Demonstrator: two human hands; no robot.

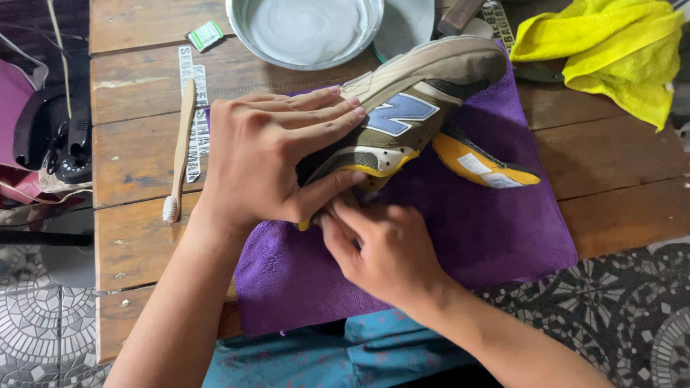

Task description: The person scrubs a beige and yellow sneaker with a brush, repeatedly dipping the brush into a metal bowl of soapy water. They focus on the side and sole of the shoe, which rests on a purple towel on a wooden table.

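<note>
Both hands [316,194] around sneaker [410,115]

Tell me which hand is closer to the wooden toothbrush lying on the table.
Left. The left hand grips the sneaker just right of the wooden toothbrush, without touching it. The right hand is farther away, under the shoe's near end on the purple cloth.

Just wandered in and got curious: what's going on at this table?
A person holds a sneaker on its side over a purple cloth. The left hand grips it, and the right hand works at its near end. A toothbrush, a metal bowl and a yellow cloth lie nearby.
</note>
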